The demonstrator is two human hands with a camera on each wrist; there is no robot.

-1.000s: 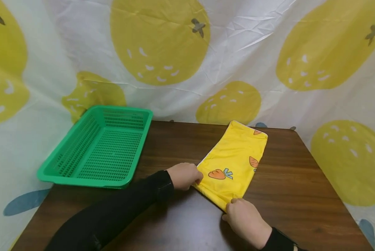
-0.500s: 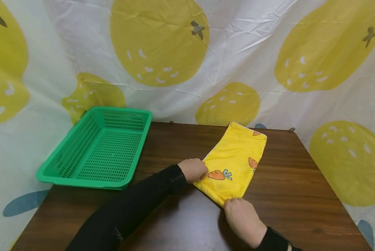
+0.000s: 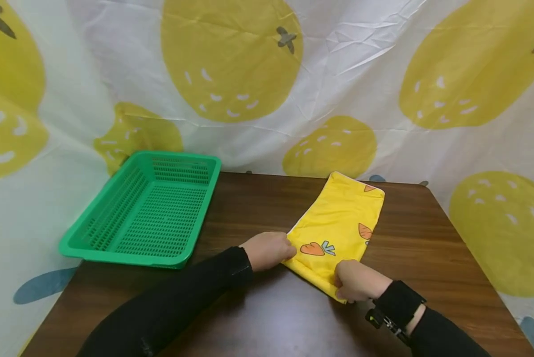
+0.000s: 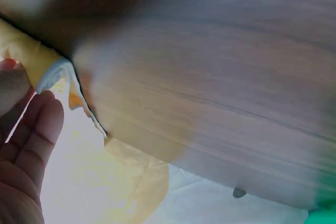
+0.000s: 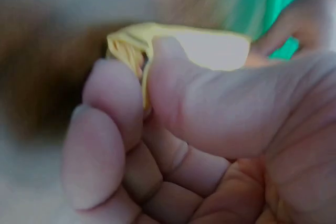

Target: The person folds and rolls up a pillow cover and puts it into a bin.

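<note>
I note wood-grained counter (image 3: 258, 208); creased, oblong yellow cloth (image 3: 338, 223), carrot-printed, pinched in my left grip (image 3: 268, 250) and right grip (image 3: 360, 280).

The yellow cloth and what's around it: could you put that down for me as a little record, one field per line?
Main item: yellow cloth with white edging, lying on the table
Print: orange carrots
Left hand: grips the cloth's left edge, toward the near end
Right hand: pinches the near right corner between thumb and fingers
Surface: dark brown wood-look table
Container: green slotted basket, to the person's left of the cloth
Backdrop: white sheet with big yellow fruit shapes
Sleeves: black
</note>
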